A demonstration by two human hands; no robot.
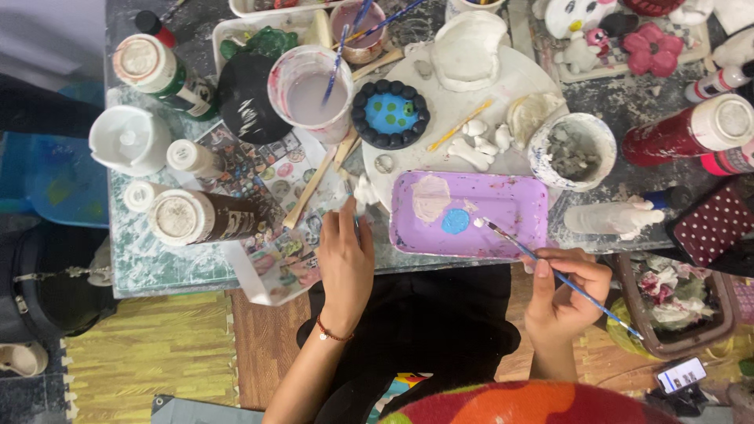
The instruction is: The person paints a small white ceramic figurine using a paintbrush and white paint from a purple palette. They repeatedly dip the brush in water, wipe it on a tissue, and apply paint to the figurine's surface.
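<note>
The worktop (157, 267), a marbled green-grey surface, carries everything listed here. A round white board (503, 86) lies near its middle, bearing a black-rimmed blue dish with green dots (390, 114), a white clay piece (469, 49), small white bone-shaped figures (471, 149) and a paint-crusted white cup (573, 151).

A purple rectangular tray (503, 216) sits at the near edge of the worktop, overlapping the board's near rim; it holds a blue paint dab (455, 221) and a pale patch toward its left end.

At the left side stand several paint bottles: a brown bottle (206, 217) lying on its side near the left near corner, and a green bottle (161, 72) near the far left corner. A clear cup of cloudy water (312, 88) stands left of the blue dish.

The left hand (344, 255) rests at the near edge, fingers lightly curled around a small white figure (364, 191), just left of the tray.

The right hand (561, 294), off the near edge, pinches a thin blue paintbrush (561, 279) between thumb and fingers; its white-loaded tip touches the tray just right of the blue dab.
</note>
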